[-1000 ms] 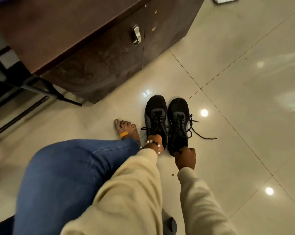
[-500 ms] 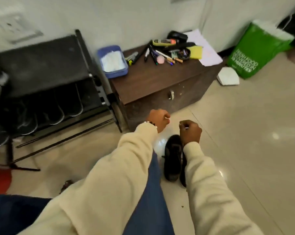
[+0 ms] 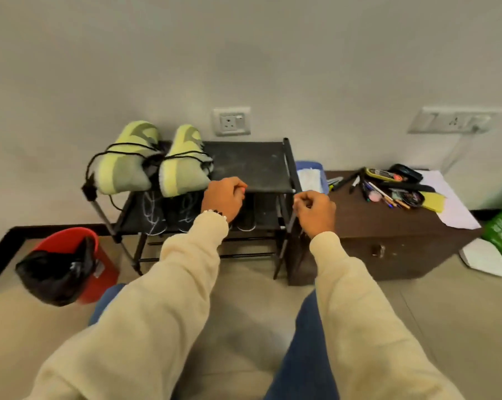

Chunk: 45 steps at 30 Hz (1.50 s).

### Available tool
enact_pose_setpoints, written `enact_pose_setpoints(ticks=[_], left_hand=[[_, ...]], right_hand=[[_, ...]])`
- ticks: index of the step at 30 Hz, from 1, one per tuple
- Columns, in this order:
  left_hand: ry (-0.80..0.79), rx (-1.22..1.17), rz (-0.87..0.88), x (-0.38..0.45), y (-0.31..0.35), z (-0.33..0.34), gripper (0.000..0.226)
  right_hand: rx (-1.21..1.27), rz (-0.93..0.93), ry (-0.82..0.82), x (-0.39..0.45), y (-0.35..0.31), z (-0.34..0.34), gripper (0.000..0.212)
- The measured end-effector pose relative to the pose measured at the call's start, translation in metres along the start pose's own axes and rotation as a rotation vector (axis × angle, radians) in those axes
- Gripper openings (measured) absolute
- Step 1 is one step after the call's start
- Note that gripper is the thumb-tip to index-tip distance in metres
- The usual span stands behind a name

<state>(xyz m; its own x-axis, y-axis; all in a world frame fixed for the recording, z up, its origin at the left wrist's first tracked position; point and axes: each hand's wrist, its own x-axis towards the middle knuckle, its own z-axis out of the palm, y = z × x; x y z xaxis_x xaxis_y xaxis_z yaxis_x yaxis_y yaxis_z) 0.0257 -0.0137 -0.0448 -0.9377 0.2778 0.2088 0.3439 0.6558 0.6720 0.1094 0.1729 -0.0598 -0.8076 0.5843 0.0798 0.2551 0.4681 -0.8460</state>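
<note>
Left hand [image 3: 223, 199] and right hand [image 3: 314, 212] hang clenched in front of the black shoe rack [image 3: 252, 166], which stands against the wall between a red bin [image 3: 105, 272] and a brown cabinet [image 3: 403, 255]. Green sneakers [image 3: 183, 166] sit on the left of its top shelf. The left hand hides part of the lower shelf. Pens [image 3: 385, 194] litter the cabinet's tabletop [image 3: 374, 223].

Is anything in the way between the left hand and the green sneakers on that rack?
Nothing visible does. The left hand, fingers curled, hovers just beside the nearer green sneaker on the black rack, no object between.
</note>
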Motion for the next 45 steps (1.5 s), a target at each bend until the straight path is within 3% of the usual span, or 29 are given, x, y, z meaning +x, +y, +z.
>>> enact_pose_setpoints(ticks=[5, 7, 9, 11, 15, 20, 23, 27, 34, 40, 45], left_hand=[[0.235, 0.299, -0.057, 0.015, -0.060, -0.075, 0.025], [0.238, 0.530, -0.071, 0.021, -0.078, -0.098, 0.029], [0.174, 0.718, -0.088, 0.027, -0.090, -0.114, 0.034], [0.092, 0.851, -0.065, 0.034, -0.098, -0.125, 0.039], [-0.204, 1.178, 0.130, 0.044, -0.118, -0.126, 0.038], [-0.289, 1.432, 0.156, 0.051, -0.125, -0.115, 0.028], [-0.275, 1.426, 0.116, 0.053, -0.117, -0.114, 0.027], [-0.284, 1.405, 0.037, 0.047, -0.108, -0.137, 0.030], [-0.143, 0.965, -0.127, 0.005, -0.124, -0.212, 0.030], [0.081, 0.589, -0.364, -0.087, -0.144, -0.237, 0.028], [0.251, 0.494, -0.606, -0.174, -0.178, -0.257, 0.015]], right_hand=[[0.055, -0.113, -0.242, 0.003, -0.064, 0.071, 0.007], [0.092, -0.032, -0.335, 0.004, -0.083, 0.095, 0.027], [0.201, 0.134, -0.420, 0.003, -0.101, 0.112, 0.049], [0.347, 0.286, -0.534, 0.003, -0.114, 0.126, 0.058], [0.556, 0.452, -0.703, 0.008, -0.125, 0.150, 0.051], [0.657, 0.478, -0.649, 0.013, -0.127, 0.167, 0.036], [0.599, 0.363, -0.517, 0.019, -0.133, 0.168, 0.045], [0.194, 0.144, -0.422, 0.019, -0.145, 0.164, 0.067], [-0.107, -0.206, -0.327, -0.019, -0.184, 0.144, 0.052], [-0.165, -0.415, -0.378, -0.075, -0.222, 0.150, 0.042], [-0.161, -0.523, -0.526, -0.139, -0.235, 0.189, 0.039]])
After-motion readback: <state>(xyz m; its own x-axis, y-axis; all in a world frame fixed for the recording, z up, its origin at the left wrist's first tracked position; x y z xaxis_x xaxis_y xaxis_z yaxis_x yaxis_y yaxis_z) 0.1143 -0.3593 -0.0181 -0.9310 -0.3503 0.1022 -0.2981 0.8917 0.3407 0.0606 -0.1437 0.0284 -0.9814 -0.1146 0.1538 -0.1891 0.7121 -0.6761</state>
